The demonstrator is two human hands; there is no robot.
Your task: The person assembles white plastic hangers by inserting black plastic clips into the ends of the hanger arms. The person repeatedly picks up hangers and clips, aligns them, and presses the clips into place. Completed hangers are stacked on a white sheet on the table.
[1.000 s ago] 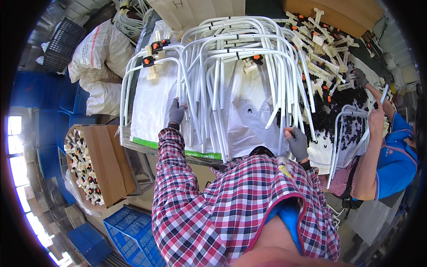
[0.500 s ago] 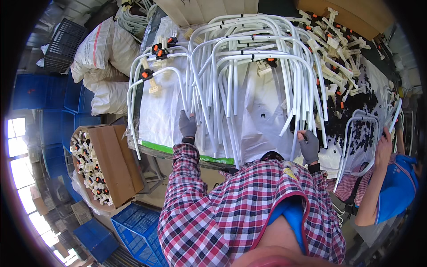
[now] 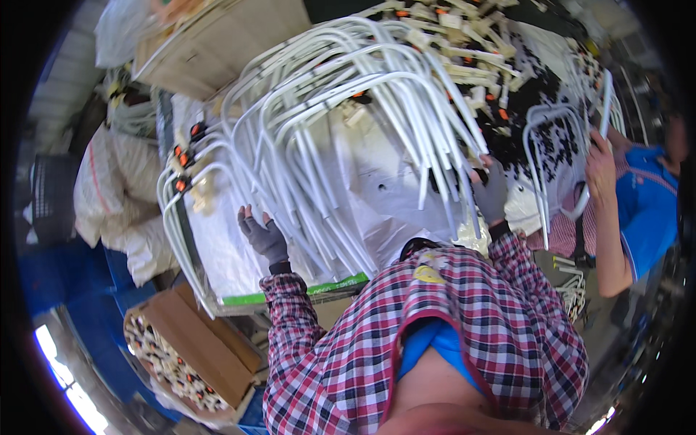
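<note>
A pile of white bent tube frames (image 3: pixel 319 109) lies on the table in front of me, their legs pointing towards me. My left hand (image 3: pixel 264 238), in a grey fingerless glove, is beside the pile's left legs, fingers stretched and apart and nothing held. My right hand (image 3: pixel 491 190), gloved alike, is at the rightmost legs of the pile. Its fingertips are beside a tube end, but blur hides whether they close on it. Left of the pile, more white frames carry black-and-orange clamps (image 3: pixel 181 183).
Cream plastic brackets (image 3: pixel 464 54) and small black parts (image 3: pixel 533 90) are heaped at the back right. On the right, a co-worker's hand (image 3: pixel 600 167) holds a white tube frame. A carton (image 3: pixel 196 341) of brackets and white sacks (image 3: pixel 119 188) stand to the left.
The view has turned and shifted. My left hand has come away from the tubes and its fingers have spread. My right hand has moved up along the right legs.
</note>
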